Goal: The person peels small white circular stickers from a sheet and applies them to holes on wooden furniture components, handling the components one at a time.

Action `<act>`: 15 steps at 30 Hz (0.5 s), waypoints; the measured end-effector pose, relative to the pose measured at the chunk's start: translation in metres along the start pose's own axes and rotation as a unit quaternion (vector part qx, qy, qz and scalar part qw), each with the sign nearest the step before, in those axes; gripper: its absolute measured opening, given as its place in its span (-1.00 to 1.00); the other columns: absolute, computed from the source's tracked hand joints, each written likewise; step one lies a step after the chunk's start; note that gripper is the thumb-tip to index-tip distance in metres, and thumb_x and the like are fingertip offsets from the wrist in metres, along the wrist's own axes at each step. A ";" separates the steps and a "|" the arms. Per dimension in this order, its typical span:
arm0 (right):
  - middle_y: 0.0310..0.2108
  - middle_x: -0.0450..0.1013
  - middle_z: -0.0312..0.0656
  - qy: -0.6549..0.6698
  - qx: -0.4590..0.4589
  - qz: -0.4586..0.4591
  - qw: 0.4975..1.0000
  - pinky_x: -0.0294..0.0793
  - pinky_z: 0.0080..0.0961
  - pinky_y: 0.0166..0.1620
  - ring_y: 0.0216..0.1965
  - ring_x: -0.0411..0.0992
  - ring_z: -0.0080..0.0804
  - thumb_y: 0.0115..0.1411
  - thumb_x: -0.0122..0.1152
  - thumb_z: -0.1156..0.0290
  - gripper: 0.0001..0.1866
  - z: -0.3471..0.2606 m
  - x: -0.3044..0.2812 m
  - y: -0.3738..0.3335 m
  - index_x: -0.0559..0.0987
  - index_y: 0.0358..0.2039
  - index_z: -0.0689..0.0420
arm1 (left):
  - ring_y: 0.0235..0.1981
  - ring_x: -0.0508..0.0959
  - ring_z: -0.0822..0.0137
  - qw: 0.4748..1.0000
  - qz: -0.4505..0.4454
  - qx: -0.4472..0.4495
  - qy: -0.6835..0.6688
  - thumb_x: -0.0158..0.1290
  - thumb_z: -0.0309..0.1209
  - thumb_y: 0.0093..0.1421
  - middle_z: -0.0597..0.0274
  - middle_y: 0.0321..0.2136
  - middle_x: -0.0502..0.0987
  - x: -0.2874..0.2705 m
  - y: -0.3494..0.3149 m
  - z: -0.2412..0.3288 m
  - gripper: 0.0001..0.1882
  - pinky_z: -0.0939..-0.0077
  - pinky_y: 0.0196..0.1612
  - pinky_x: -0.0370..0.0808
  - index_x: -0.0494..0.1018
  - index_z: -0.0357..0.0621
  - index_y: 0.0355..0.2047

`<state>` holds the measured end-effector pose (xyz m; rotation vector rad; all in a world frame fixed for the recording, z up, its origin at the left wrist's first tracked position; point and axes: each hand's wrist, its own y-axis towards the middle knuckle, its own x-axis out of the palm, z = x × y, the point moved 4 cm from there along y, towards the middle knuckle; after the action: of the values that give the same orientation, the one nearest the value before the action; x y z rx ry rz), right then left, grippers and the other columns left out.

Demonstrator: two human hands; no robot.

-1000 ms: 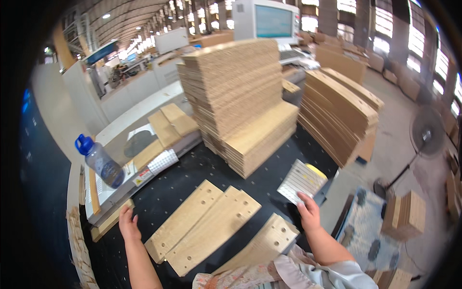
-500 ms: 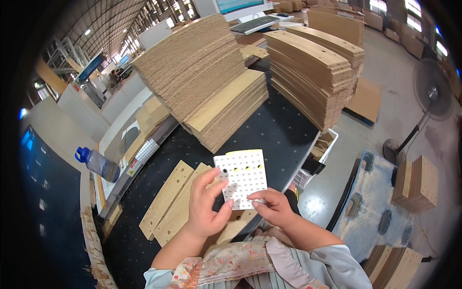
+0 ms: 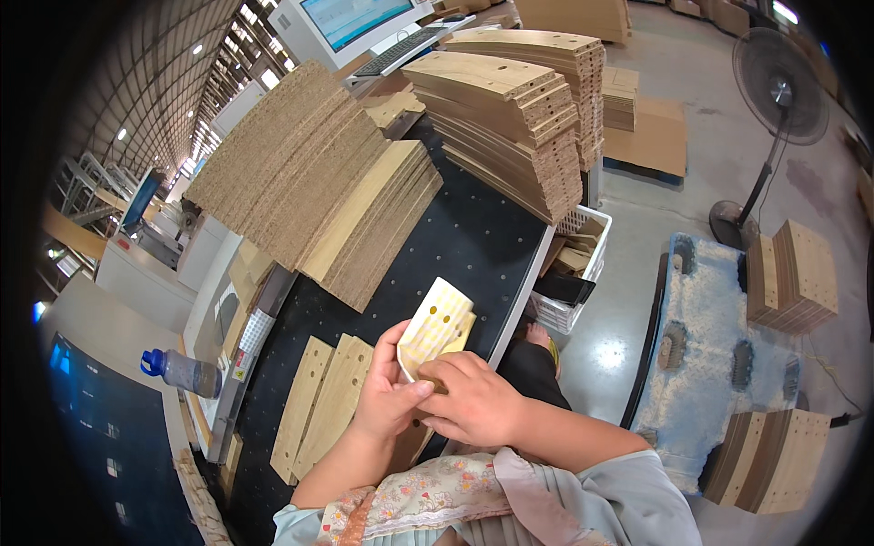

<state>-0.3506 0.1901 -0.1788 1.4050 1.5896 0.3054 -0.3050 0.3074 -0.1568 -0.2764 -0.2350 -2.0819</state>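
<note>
A small white sheet [image 3: 437,314] with rows of small marks, round yellow spots and a yellow layer behind it looks like a sticker sheet. It is bent and tilted above the black table. My left hand [image 3: 387,391] is closed on its left edge, thumb at the lower end. My right hand [image 3: 478,396] curls over the sheet's lower part, fingertips close to the left thumb; these fingers hide what they pinch. Left of my hands, two pale wooden boards [image 3: 332,400] with drilled holes lie on the table. Part of another board shows beneath my wrists.
Stacked boards [image 3: 364,200] stand on the black table [image 3: 478,227] ahead, with taller stacks [image 3: 510,100] to the far right. A blue-capped bottle [image 3: 187,373] is at left. Off the right edge are a white crate [image 3: 592,259], a blue pallet [image 3: 701,355] and a fan [image 3: 778,91].
The sheet has gone from facing me flat to bent and turned. My right hand has moved left onto it, and the left hand has closed on its edge. The view has shifted.
</note>
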 end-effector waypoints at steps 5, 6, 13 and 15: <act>-0.11 0.35 -0.13 0.065 -0.029 -0.018 0.997 0.31 -0.23 -0.01 -0.09 0.32 -0.12 -0.09 0.26 0.43 -0.71 -0.003 -0.014 0.005 0.55 -0.27 0.05 | 0.06 0.38 0.24 0.999 0.046 0.012 -0.004 0.11 -0.55 0.07 0.03 0.03 0.35 -0.012 -0.007 -0.004 -0.35 0.33 0.09 0.35 0.09 -0.26 0.16; -0.14 0.38 -0.13 0.084 -0.032 -0.012 0.996 0.33 -0.25 -0.03 -0.12 0.35 -0.14 -0.09 0.26 0.46 -0.73 -0.003 -0.018 0.005 0.56 -0.28 0.07 | 0.04 0.40 0.26 0.998 0.064 0.009 -0.006 0.08 -0.56 0.10 0.04 0.01 0.38 -0.013 -0.008 -0.004 -0.41 0.36 0.08 0.36 0.13 -0.28 0.14; -0.47 0.42 -0.23 0.215 0.155 0.210 0.941 0.36 -0.54 -0.32 -0.43 0.38 -0.41 0.00 0.15 0.59 -0.88 0.038 -0.054 -0.006 0.53 -0.39 0.20 | -0.08 0.47 0.39 0.972 0.053 0.079 0.214 -0.11 -0.51 0.27 0.16 -0.14 0.50 -0.026 -0.016 0.005 -0.71 0.49 0.01 0.38 0.36 -0.34 -0.01; -0.46 0.40 -0.29 0.269 0.206 0.259 0.905 0.34 -0.60 -0.32 -0.45 0.34 -0.51 0.02 0.19 0.56 -0.95 0.047 -0.055 -0.003 0.52 -0.45 0.20 | -0.09 0.51 0.30 0.928 0.050 0.109 0.352 -0.14 -0.54 0.24 0.10 -0.13 0.52 -0.021 -0.021 0.015 -0.72 0.50 -0.03 0.40 0.42 -0.29 -0.05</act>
<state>-0.3235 0.1231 -0.1782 2.2210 1.7499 0.7582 -0.3110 0.3393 -0.1497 0.5815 -0.0101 -1.8987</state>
